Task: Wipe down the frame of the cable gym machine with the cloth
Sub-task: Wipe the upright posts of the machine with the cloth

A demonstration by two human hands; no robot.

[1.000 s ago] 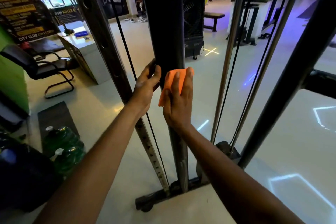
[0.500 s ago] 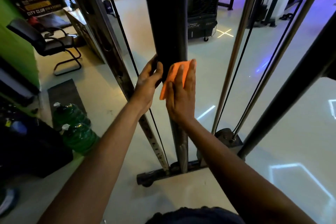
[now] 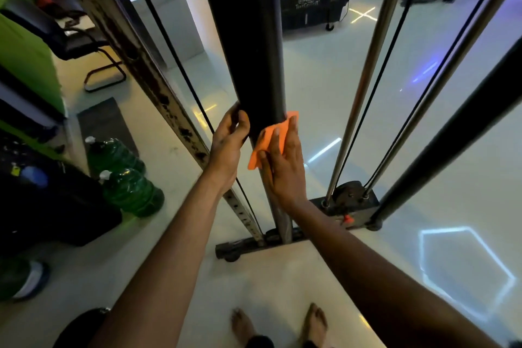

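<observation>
The cable machine's thick black upright post (image 3: 251, 37) runs down the middle of the view to a base bar (image 3: 248, 244) on the floor. An orange cloth (image 3: 267, 140) is pressed flat against the post's lower part under my right hand (image 3: 282, 167). My left hand (image 3: 228, 144) grips the post's left edge at the same height, fingers wrapped behind it. A perforated steel upright (image 3: 158, 87) and a black cable (image 3: 186, 79) slant down to the left of the post.
Two chrome guide rods (image 3: 364, 85) and a black diagonal brace (image 3: 452, 135) stand to the right, ending at a base block (image 3: 350, 200). Two green water jugs (image 3: 124, 178), a black bag and a chair sit left. My bare feet (image 3: 279, 325) stand on the glossy floor.
Both hands have slid down the post with the cloth, from its middle towards its lower part. The view has tilted down, so my feet and the base show.
</observation>
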